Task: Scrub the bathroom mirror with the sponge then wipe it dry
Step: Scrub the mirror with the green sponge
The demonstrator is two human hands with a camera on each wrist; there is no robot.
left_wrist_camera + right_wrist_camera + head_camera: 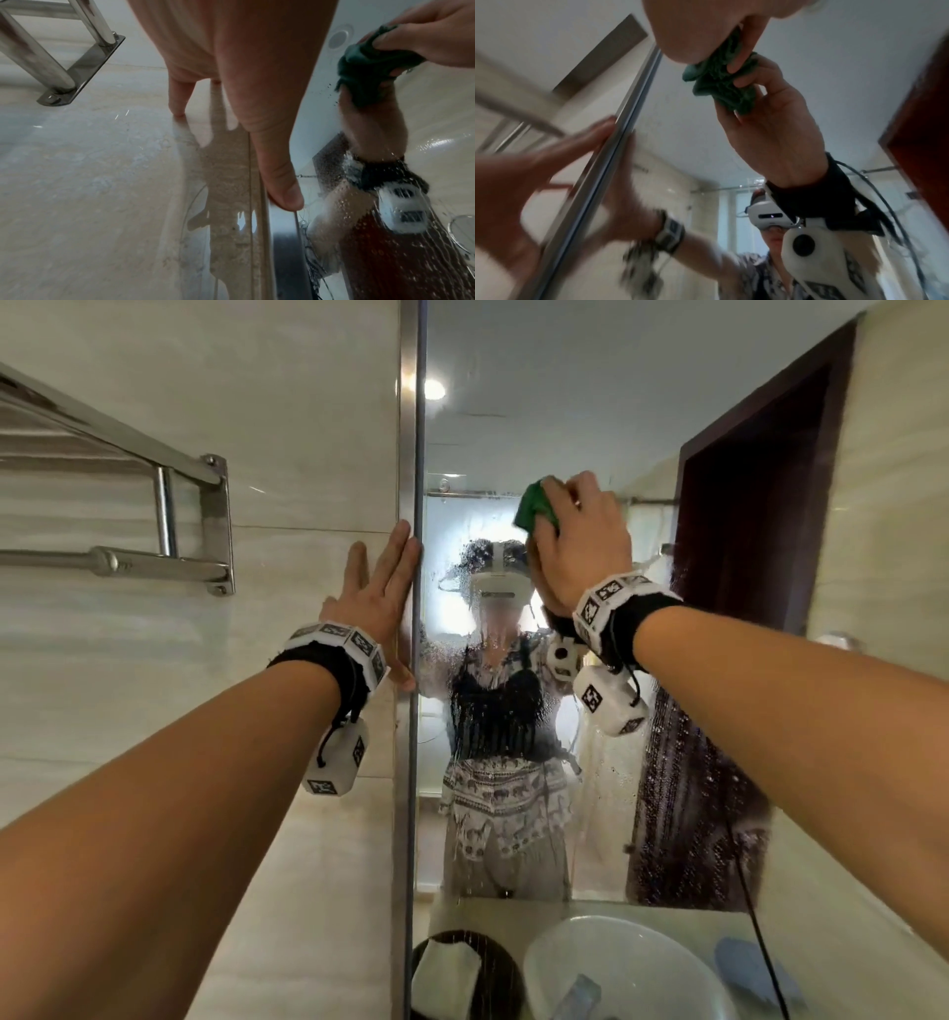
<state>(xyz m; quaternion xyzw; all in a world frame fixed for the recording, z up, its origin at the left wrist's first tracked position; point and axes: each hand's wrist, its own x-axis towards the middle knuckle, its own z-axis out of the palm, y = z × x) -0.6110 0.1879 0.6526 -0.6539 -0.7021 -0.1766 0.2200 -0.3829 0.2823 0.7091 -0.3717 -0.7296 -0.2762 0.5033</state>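
Tiled bathroom wall [154, 660], towel rack [169, 516] to the left. Mirror [565, 428] wet, streaked and beaded low down. My right hand [580, 541] clenched round the green sponge [534, 505], pressing it on the glass, upper middle. My left hand [380, 603] flat, fingers straight, braced at the mirror frame [411, 454]. Risk: drips running down, re-streaking the lower glass; braced palm may slip on wet tile.

— Any lettering to read here — a brand, a number, a sign?

— None; the only printed marks are black-and-white square code patterns on the wristbands [343, 645] and the small white boxes [336, 759] hanging from them; they carry no letters or digits. The white headset in the mirror [590, 428] shows no legible logo; the right-wrist view is too blurred to tell.
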